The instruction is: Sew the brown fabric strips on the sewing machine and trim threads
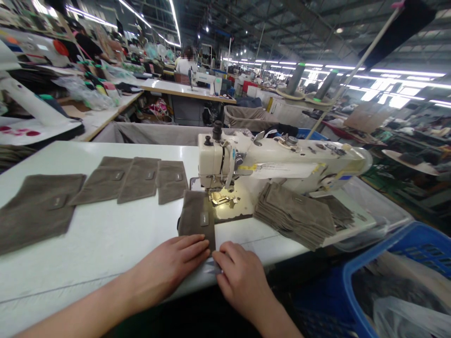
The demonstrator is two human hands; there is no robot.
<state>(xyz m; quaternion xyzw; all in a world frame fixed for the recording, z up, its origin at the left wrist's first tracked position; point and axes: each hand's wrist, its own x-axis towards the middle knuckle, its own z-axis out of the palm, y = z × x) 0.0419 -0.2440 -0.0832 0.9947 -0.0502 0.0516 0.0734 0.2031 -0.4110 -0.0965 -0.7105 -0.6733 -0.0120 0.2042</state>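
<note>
Now pressing brown panel [192, 213], seven o'clock from machine head [210, 162], with left hand [174, 260], fingers together; curling right hand [243, 277] at five o'clock, cannot tell if pinching. Likely soft, light; best held at six o'clock.

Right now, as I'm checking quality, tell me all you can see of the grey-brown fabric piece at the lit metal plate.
The grey-brown fabric piece is roughly rectangular and looks matte. A small tag, lettering unreadable, sits near its right edge. It lies flat on the white tabletop, lengthwise away from the person, its far part at the lit metal plate. The left-hand grip rests on its near end; the right-hand grip is by its near right corner, contact unclear.
</note>
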